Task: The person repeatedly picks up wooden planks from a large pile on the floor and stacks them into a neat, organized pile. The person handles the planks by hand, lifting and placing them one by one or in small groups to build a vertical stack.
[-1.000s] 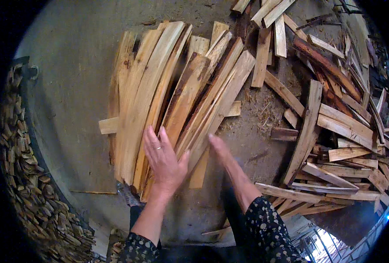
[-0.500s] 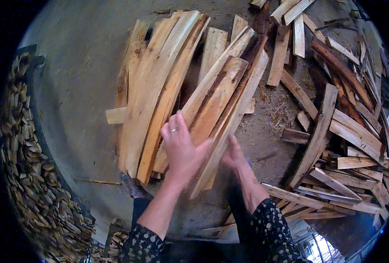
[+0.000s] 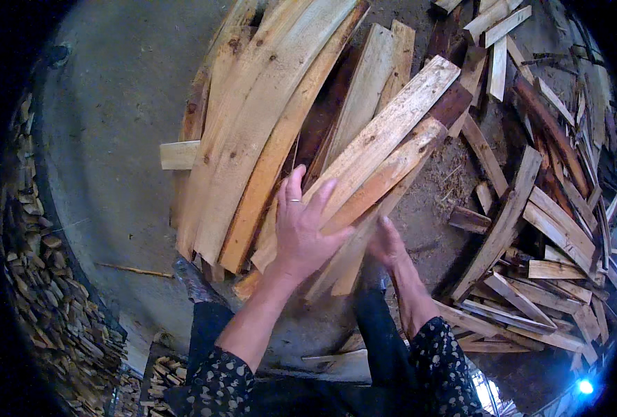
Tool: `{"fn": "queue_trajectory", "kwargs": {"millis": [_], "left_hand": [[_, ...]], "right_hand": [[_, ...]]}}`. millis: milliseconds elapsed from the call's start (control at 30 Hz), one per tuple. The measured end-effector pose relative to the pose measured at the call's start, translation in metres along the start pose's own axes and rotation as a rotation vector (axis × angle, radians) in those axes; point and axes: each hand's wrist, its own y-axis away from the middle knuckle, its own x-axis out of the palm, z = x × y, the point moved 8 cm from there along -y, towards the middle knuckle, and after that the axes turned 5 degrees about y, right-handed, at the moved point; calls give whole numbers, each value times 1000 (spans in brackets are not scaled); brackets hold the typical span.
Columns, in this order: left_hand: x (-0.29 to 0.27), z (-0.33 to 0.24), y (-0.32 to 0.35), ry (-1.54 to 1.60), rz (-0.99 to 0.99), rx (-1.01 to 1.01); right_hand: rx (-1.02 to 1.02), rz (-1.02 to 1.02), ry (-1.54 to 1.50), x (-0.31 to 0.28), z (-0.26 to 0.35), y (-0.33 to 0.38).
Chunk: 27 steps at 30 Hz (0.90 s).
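A bundle of rough-sawn wooden boards (image 3: 385, 142) with bark edges lies slanted between my hands, its far ends pointing right. My left hand (image 3: 305, 233), wearing a ring, grips the bundle's left side near the close end, thumb and index finger spread over the top. Against the right side is my right hand (image 3: 390, 247), thumb up; its other fingers are mostly hidden by the wood. Just left lies a stack of longer, wider boards (image 3: 253, 132). Another pale board (image 3: 364, 90) lies between the stack and the bundle.
A loose heap of boards and offcuts (image 3: 558, 229) covers the right side. Along the left stands a large pile of split firewood (image 3: 58, 313). A short crosspiece (image 3: 178, 156) sticks out under the stack. A thin stick (image 3: 138, 270) lies on the concrete floor (image 3: 120, 125).
The bundle's far ends have swung right, and its boards sit closer together. My hands have stayed on its two sides. The whole view has shifted slightly.
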Motion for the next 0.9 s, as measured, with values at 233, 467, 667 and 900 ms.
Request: {"fn": "queue_trajectory", "kwargs": {"millis": [233,467,667,900], "left_hand": [[21,34,-1,163,166,-455],[31,14,12,441,415,-476],[8,-57,73,1371,608,-758],[-133,-135,144,1528,409,-814]], "right_hand": [[-67,-27,-106,46,-17,-9],[13,-213,84,43,-5,46],[12,-349,478,135,52,190],[64,-239,724,285,59,309]]}}
